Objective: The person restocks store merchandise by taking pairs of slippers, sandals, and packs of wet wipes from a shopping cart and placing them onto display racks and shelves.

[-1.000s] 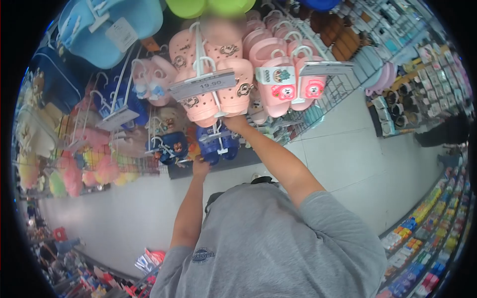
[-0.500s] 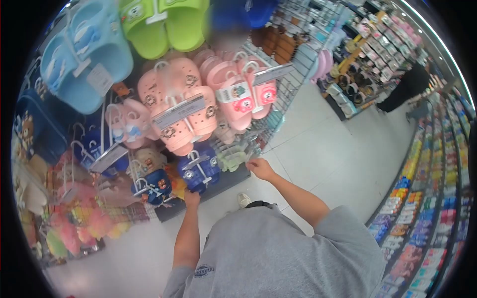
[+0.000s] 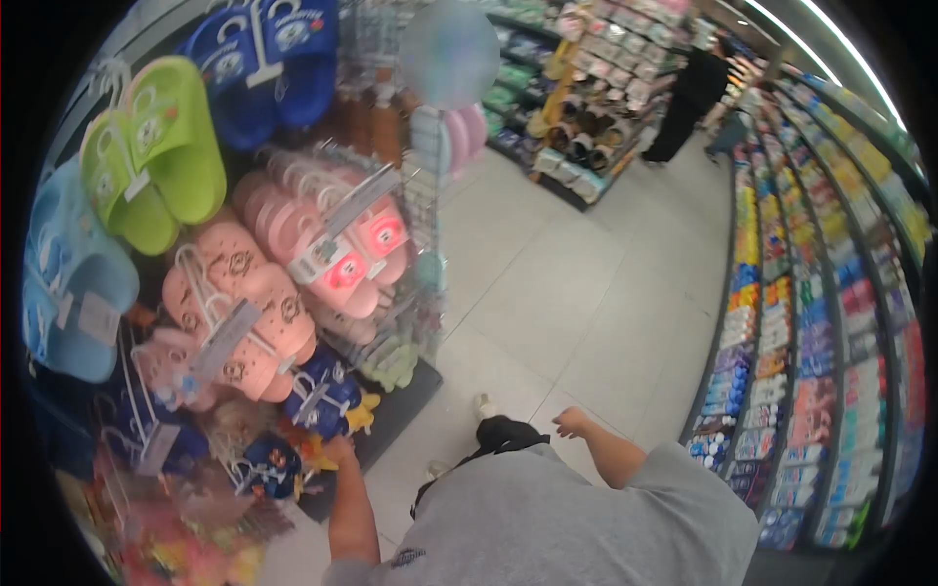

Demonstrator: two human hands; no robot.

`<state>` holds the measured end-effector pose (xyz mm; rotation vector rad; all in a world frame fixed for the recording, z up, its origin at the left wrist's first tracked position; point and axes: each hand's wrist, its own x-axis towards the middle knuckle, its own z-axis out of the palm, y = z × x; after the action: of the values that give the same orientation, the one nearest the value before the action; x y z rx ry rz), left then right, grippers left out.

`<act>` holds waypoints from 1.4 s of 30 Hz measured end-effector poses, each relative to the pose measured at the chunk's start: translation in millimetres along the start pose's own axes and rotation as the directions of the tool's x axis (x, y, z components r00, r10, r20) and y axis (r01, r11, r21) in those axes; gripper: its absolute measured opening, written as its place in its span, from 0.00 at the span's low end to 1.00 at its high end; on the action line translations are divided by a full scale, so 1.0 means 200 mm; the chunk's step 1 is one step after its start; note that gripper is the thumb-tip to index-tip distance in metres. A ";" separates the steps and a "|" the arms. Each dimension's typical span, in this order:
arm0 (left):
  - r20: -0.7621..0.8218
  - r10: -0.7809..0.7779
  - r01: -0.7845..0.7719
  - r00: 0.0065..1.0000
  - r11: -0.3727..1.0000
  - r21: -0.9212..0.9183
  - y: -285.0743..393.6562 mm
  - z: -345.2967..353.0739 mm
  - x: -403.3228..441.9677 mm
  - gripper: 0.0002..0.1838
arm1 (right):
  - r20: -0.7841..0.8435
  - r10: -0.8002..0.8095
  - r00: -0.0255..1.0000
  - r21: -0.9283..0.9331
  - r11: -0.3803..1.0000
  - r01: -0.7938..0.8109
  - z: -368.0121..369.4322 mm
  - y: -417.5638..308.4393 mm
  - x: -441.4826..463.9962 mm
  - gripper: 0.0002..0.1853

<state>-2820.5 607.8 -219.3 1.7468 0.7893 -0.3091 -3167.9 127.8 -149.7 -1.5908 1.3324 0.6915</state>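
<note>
Clogs [image 3: 338, 393], navy, hang lower left on a white hanger [image 3: 311, 401], presumably keeping the pair together; left hand [image 3: 339, 450] just beside them, grip cannot be told. Right hand [image 3: 572, 422], fingers loosely parted, hovers over floor [image 3: 518, 342], lower centre.

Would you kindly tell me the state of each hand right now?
Left hand: by the hanging blue shoes; whether it grips anything cannot be told.
Right hand: loosely open, apparently empty.

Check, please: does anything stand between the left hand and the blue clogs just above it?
Nothing visible stands between the left hand and the blue clogs; they appear very close, but whether they touch is unclear.
</note>
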 end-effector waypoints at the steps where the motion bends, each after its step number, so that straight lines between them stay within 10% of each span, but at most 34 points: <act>1: 0.049 -0.018 0.018 0.999 1.000 -0.012 -0.04 -0.01 0.05 0.20 | -0.004 -0.020 1.000 0.062 0.998 0.021 -0.05 0.06 0.02 0.19; 7: 0.306 0.111 0.061 0.946 0.864 -0.501 -0.46 -0.05 0.25 0.09 | 0.147 -0.024 0.989 0.065 0.998 0.015 -0.34 0.00 0.13 0.15; 8: -0.083 -0.080 0.060 0.993 0.973 -0.222 -0.10 0.01 -0.20 0.11 | 0.152 -0.023 0.988 0.057 0.998 0.014 -0.41 -0.01 0.19 0.15; 14: -0.302 -0.106 0.092 0.947 0.994 -0.061 -0.11 0.40 -0.66 0.26 | 0.190 -0.117 0.975 0.074 0.992 0.104 -0.99 -0.30 0.58 0.16; 16: -0.275 0.046 0.101 0.960 0.861 0.498 -0.23 0.61 -0.76 0.28 | 0.198 -0.166 0.966 0.092 0.984 0.150 -1.18 -0.40 0.70 0.16; 20: 0.134 0.026 -0.108 0.991 0.751 0.652 -0.10 1.00 -1.15 0.22 | 0.139 -0.253 0.957 -0.032 0.965 0.260 -1.47 -0.63 0.95 0.15; 30: 0.404 -0.007 -0.329 0.915 0.568 0.754 -0.01 1.52 -1.19 0.21 | 0.452 -0.577 0.680 -0.221 0.666 0.713 -1.39 -1.22 1.30 0.14; 34: 0.392 -0.160 -0.143 0.906 0.757 0.638 0.05 1.85 -0.98 0.22 | 0.552 -0.600 0.579 -0.115 0.633 0.765 -1.45 -1.59 1.27 0.15; 38: 0.364 -0.262 0.119 0.894 0.921 0.372 0.39 2.36 -0.82 0.28 | 0.409 -0.641 0.650 -0.073 0.687 0.723 -1.79 -1.95 1.47 0.14; 42: 0.355 -0.193 0.028 0.915 0.907 0.421 0.85 2.93 -0.58 0.27 | 0.212 -0.475 0.854 -0.162 0.845 0.510 -2.35 -2.08 1.79 0.12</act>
<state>-2688.2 0.6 -216.5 1.9388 0.5564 -0.9296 -2739.8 -454.8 -139.6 -1.9056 0.6904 0.6349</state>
